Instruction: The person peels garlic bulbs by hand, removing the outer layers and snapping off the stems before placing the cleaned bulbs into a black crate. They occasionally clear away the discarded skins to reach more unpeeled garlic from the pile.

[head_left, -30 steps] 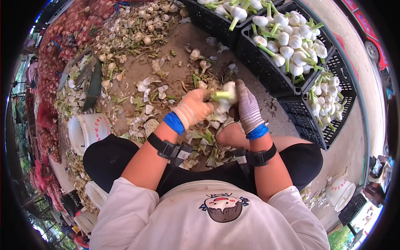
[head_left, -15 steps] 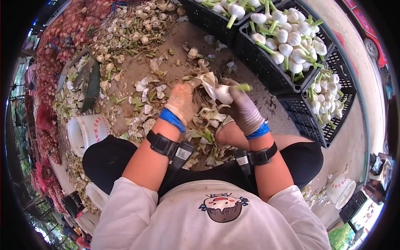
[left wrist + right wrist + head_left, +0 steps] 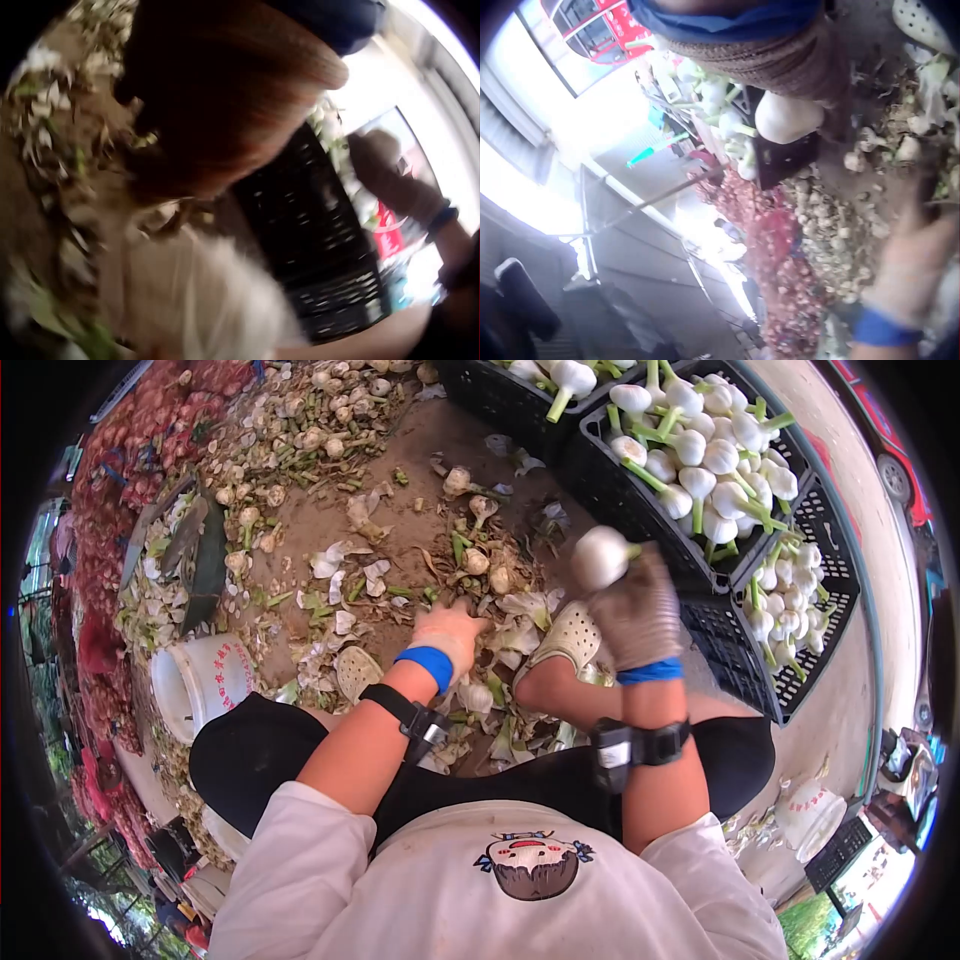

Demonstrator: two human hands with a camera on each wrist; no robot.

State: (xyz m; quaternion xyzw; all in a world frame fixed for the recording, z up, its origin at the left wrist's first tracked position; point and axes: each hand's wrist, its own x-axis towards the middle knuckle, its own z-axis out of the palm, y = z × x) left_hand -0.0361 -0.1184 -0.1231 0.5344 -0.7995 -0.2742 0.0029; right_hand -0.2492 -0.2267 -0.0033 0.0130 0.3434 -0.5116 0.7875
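My gloved right hand (image 3: pixel 640 615) holds a trimmed white garlic bulb (image 3: pixel 600 558), its short green stem pointing toward the crates. Close by stands a black crate (image 3: pixel 640 530) heaped with similar bulbs. In the right wrist view, the bulb (image 3: pixel 787 118) shows clean and white beside the glove. My gloved left hand (image 3: pixel 445 640) is low over scattered garlic skins (image 3: pixel 515 630) and stems, fingers reaching forward with nothing visible in them. In the left wrist view, that hand (image 3: pixel 225 97) is dark and blurred.
More black crates of garlic stand at the upper right, one with a perforated side (image 3: pixel 735 650). Untrimmed bulbs and debris (image 3: pixel 310 440) spread at the upper left, near red net sacks (image 3: pixel 130 490). A white bucket (image 3: pixel 205 680) is beside the left knee; a clog (image 3: pixel 568 640) lies between the hands.
The hands were together at the bulb, with loose skin pulled off it by the left. Now the right hand has carried the bulb right toward the crates; the left has dropped lower, without the skin.
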